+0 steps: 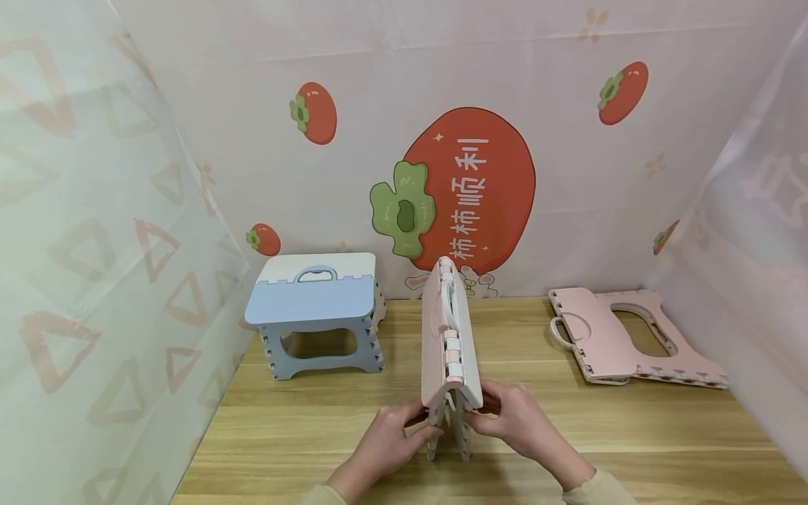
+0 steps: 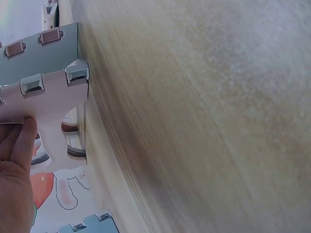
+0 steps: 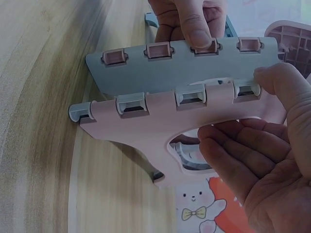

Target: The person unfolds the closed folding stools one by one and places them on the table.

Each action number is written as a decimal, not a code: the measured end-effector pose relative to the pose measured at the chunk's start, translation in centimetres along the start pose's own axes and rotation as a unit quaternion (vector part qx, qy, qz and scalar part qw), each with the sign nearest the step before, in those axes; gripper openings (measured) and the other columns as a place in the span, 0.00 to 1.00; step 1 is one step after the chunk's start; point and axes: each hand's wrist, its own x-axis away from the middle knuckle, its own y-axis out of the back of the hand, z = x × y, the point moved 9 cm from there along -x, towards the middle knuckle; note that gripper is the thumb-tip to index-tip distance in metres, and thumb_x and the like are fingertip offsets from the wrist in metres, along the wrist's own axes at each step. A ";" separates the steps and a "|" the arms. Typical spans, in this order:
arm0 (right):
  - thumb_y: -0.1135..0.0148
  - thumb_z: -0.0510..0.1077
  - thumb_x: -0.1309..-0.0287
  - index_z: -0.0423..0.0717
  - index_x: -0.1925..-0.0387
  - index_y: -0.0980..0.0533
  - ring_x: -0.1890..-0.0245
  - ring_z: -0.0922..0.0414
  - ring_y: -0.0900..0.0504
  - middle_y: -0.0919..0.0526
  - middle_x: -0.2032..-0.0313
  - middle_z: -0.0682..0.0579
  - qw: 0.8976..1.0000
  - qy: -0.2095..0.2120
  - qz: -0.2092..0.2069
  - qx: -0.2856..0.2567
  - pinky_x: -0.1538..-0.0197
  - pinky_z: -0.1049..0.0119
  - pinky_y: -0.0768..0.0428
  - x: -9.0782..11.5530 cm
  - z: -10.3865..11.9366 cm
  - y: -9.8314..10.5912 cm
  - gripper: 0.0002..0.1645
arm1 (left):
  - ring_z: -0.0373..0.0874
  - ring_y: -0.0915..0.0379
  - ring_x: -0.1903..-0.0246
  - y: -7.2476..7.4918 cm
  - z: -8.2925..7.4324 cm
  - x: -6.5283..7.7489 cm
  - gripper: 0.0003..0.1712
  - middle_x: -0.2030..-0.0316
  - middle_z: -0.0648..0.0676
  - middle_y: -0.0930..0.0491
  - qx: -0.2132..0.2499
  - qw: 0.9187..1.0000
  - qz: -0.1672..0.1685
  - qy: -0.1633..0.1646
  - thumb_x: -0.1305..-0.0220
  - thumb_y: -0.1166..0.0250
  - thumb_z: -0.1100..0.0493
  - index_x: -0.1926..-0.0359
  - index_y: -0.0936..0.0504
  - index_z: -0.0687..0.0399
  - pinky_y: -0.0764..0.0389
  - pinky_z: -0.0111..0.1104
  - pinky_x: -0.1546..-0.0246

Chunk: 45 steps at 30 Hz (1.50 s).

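Note:
A pink and white folding step stool (image 1: 435, 351) stands half folded at the middle of the table, its two top panels tilted into a narrow peak with a carry handle (image 1: 448, 305) along the ridge. My left hand (image 1: 389, 438) pinches the leg panel on its left side near the lower edge. On the opposite side, my right hand (image 1: 514, 421) grips the other leg panel. In the right wrist view, the thumb of my right hand (image 3: 272, 160) lies on a panel's hinged edge, while its fingers reach the cutout below. The legs' inner sides are mostly hidden.
Behind on the left, a blue and white folding stool (image 1: 309, 301) stands unfolded. A pink stool (image 1: 606, 344) lies folded flat at the right, its handle sticking out. The wooden table (image 1: 284, 435) is bordered by printed cloth walls (image 1: 353, 42) at the back and sides.

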 end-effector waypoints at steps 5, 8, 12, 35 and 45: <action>0.26 0.47 0.41 0.45 0.49 0.17 0.54 0.55 0.11 0.11 0.53 0.46 1.000 -0.001 -0.002 0.006 0.52 0.62 0.12 0.0 -0.1 0.1 0.19 | 0.46 0.14 0.51 0.0 0.1 0.0 0.28 0.49 0.56 0.13 -0.004 1.000 0.001 0.002 0.32 0.31 0.47 0.36 0.20 0.54 0.13 0.34 0.53; 0.26 0.46 0.40 0.45 0.50 0.17 0.54 0.55 0.11 0.11 0.53 0.47 1.000 0.001 -0.001 0.002 0.52 0.60 0.12 0.1 -0.2 0.1 0.19 | 0.47 0.14 0.51 0.0 0.0 0.0 0.29 0.48 0.56 0.13 -0.006 1.000 0.000 0.001 0.31 0.32 0.45 0.36 0.20 0.55 0.13 0.35 0.52; 0.27 0.46 0.40 0.44 0.49 0.17 0.55 0.56 0.11 0.11 0.53 0.46 1.000 0.004 0.000 -0.006 0.52 0.58 0.12 0.1 -0.2 0.1 0.19 | 0.47 0.14 0.51 0.1 -0.1 0.0 0.29 0.48 0.56 0.13 -0.005 1.000 -0.002 -0.001 0.31 0.33 0.45 0.36 0.20 0.55 0.13 0.35 0.52; 0.26 0.46 0.40 0.45 0.53 0.17 0.56 0.57 0.11 0.10 0.55 0.48 1.000 0.000 -0.004 0.002 0.54 0.61 0.12 0.3 -0.4 0.5 0.15 | 0.48 0.14 0.52 0.1 -0.2 0.1 0.27 0.49 0.57 0.13 0.006 1.000 -0.007 -0.019 0.31 0.32 0.48 0.37 0.20 0.56 0.13 0.34 0.53; 0.27 0.45 0.41 0.44 0.53 0.17 0.56 0.58 0.11 0.10 0.56 0.48 1.000 -0.001 -0.004 -0.002 0.54 0.61 0.12 0.4 -0.5 0.6 0.16 | 0.48 0.14 0.51 0.1 -0.1 0.2 0.27 0.50 0.57 0.13 0.011 1.000 -0.011 -0.019 0.32 0.31 0.49 0.37 0.20 0.56 0.13 0.34 0.52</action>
